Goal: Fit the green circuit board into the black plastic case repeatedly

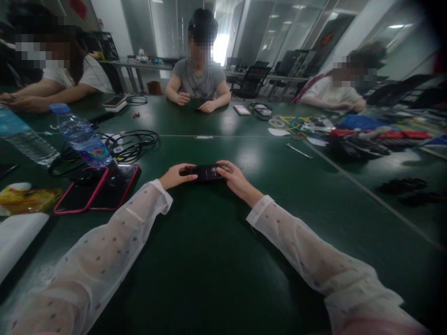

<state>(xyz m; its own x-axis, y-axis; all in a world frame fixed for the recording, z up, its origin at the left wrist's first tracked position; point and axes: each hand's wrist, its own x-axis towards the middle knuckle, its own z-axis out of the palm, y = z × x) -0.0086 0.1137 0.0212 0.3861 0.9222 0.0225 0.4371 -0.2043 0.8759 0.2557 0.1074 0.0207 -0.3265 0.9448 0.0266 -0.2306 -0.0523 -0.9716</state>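
Observation:
Both hands hold a flat black device (206,174) with small white print and a pale square mark on its near face; its exact kind cannot be made out. My left hand (179,176) grips its left end, thumb lying along the near side. At the right end, my right hand (234,177) has its thumb pressed on the face and its fingers behind. The device is low over the green table (209,251); whether it touches the surface is unclear. Two phones in pink-red cases (117,188) lie left of my left hand.
Water bottles (82,135) and coiled black cables (136,144) are at the left, near a yellow packet (30,199). A wrench-like metal tool (298,151) lies ahead right, before a pile of cables and bags (366,132). Several people sit around the table.

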